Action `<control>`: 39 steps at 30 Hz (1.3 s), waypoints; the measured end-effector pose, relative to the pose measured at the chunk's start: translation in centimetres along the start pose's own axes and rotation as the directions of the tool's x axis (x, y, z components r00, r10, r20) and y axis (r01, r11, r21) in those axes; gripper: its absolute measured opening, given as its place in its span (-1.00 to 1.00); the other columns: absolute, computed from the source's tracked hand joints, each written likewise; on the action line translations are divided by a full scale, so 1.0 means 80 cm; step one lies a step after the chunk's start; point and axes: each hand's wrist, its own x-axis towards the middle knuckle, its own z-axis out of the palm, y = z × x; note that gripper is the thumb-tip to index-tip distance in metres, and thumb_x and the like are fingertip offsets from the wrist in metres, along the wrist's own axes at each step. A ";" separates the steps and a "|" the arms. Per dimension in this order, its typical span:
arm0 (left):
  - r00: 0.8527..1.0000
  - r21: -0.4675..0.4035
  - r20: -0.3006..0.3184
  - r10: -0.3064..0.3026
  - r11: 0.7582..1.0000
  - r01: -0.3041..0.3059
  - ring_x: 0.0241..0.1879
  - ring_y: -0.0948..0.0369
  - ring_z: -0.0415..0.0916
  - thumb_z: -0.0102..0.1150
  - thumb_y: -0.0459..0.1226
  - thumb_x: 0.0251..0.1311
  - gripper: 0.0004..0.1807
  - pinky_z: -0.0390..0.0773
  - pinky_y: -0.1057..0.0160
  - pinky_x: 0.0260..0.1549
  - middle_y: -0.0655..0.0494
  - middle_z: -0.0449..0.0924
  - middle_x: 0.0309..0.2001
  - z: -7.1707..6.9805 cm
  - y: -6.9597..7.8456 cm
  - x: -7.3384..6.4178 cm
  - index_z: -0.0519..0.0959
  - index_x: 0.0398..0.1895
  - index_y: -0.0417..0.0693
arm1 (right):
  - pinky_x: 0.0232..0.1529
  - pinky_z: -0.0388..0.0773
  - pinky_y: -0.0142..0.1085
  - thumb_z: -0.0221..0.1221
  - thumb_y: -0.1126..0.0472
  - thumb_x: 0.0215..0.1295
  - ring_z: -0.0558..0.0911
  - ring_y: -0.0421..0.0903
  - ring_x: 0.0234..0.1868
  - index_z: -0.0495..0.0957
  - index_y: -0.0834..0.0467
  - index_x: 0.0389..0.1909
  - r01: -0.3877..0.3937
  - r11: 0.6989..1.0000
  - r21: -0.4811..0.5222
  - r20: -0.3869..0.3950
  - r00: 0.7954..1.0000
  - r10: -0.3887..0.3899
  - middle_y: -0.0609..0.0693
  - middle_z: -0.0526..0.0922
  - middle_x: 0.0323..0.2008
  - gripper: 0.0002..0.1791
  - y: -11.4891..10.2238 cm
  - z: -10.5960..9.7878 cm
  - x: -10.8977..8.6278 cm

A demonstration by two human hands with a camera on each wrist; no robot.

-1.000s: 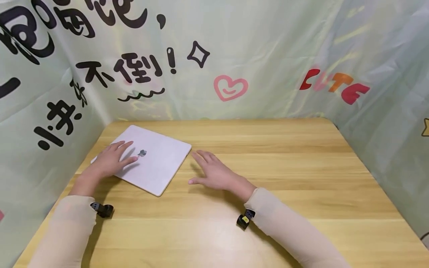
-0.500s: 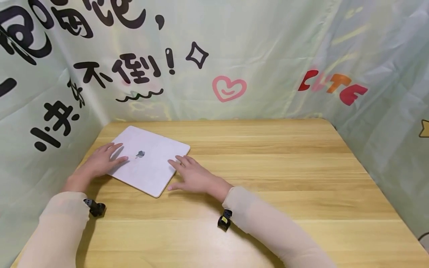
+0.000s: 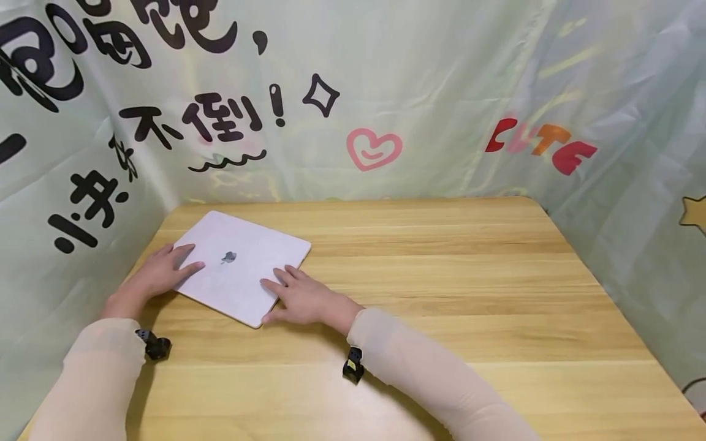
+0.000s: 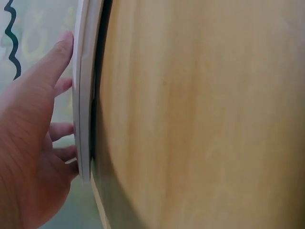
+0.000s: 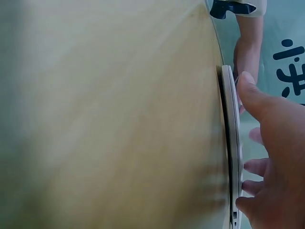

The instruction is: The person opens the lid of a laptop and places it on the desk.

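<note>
A closed silver laptop (image 3: 245,278) with a dark apple logo lies at an angle on the left part of the wooden table. My left hand (image 3: 156,272) is at its left side, spread fingertips and thumb on the lid's edge. From the right, my right hand (image 3: 303,299) reaches over the near right edge, fingers over the lid and thumb by the front corner. In the left wrist view, fingertips meet the lid beside the thin laptop edge (image 4: 85,95). The right wrist view shows ports along the laptop's side (image 5: 232,133), with several fingertips right at the lid.
The wooden table (image 3: 441,275) stretches far to the right of the laptop. Pale green printed cloth (image 3: 430,92) hangs behind and along both sides. A small black camera (image 3: 157,346) sits on the left sleeve and another black camera (image 3: 353,365) on the right.
My right hand has moved left from beside the laptop to its right edge. My left hand has slid back from the lid's middle to its left edge. The laptop stays closed.
</note>
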 end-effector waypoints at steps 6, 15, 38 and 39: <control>0.999 0.032 -0.030 0.037 0.999 -0.036 0.29 -0.54 -0.13 -0.14 0.33 0.30 -0.02 -0.07 -0.47 0.20 -0.68 -0.11 0.34 0.007 -0.004 -0.011 0.13 0.46 -0.29 | 0.48 -0.12 -0.07 -0.17 -0.47 0.31 -0.09 0.08 0.53 0.01 -0.07 0.55 -0.002 1.000 -0.003 0.029 1.000 0.002 0.08 -0.08 0.54 -0.09 0.000 0.002 -0.009; 0.997 0.038 -0.006 0.075 0.996 -0.075 0.29 -0.53 -0.09 -0.12 0.34 0.29 -0.02 -0.03 -0.47 0.20 -0.66 -0.12 0.36 0.019 0.019 -0.025 0.13 0.49 -0.22 | 0.45 -0.05 0.06 -0.14 -0.47 0.30 -0.10 0.05 0.53 0.03 -0.09 0.55 -0.026 1.000 0.007 0.051 0.998 0.026 0.04 -0.08 0.55 -0.10 0.012 0.001 -0.039; 0.977 0.061 0.004 0.212 0.975 -0.212 0.34 -0.47 -0.04 -0.10 0.39 0.23 -0.03 0.10 -0.42 0.21 -0.55 -0.10 0.42 0.035 0.106 -0.034 0.18 0.50 -0.08 | 0.38 -0.04 0.24 -0.04 -0.49 0.22 0.01 0.20 0.49 0.08 -0.11 0.53 -0.070 0.997 -0.008 -0.009 0.997 0.070 0.07 0.00 0.53 -0.05 0.029 -0.008 -0.085; 0.976 0.065 0.004 0.217 0.974 -0.217 0.34 -0.47 -0.04 -0.11 0.39 0.23 -0.02 0.10 -0.41 0.21 -0.55 -0.10 0.42 0.036 0.109 -0.034 0.18 0.50 -0.08 | 0.37 -0.05 0.27 -0.03 -0.50 0.21 -0.01 0.20 0.50 0.07 -0.12 0.54 -0.070 0.998 -0.005 -0.004 0.998 0.069 0.07 -0.02 0.53 -0.05 0.029 -0.007 -0.086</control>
